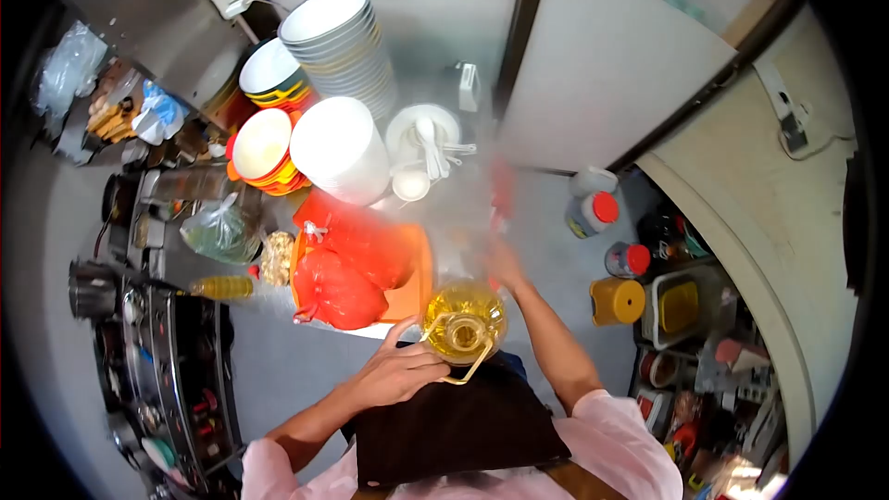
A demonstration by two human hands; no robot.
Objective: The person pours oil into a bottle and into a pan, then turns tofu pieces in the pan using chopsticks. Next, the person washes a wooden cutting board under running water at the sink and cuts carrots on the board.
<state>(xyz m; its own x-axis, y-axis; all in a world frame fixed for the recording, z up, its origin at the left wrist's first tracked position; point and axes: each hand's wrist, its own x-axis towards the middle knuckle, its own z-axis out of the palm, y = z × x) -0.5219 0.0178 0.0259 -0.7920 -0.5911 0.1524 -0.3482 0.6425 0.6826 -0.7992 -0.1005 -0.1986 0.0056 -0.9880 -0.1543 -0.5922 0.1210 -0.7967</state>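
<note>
A large clear bottle of yellow oil stands upright right in front of my body, its neck and pale handle facing up. My left hand is against its left side, thumb and fingers gripping it by the handle. Beyond the bottle, my right hand is stretched forward and smeared by motion; its fingers and anything in them cannot be made out. Blurred red streaks show near it. Left of the bottle, red plastic bags lie on an orange tray.
Behind the bags are a white tub, stacked bowls and a plate with white spoons. A stove is at left. Red-lidded jars and a yellow container stand at right.
</note>
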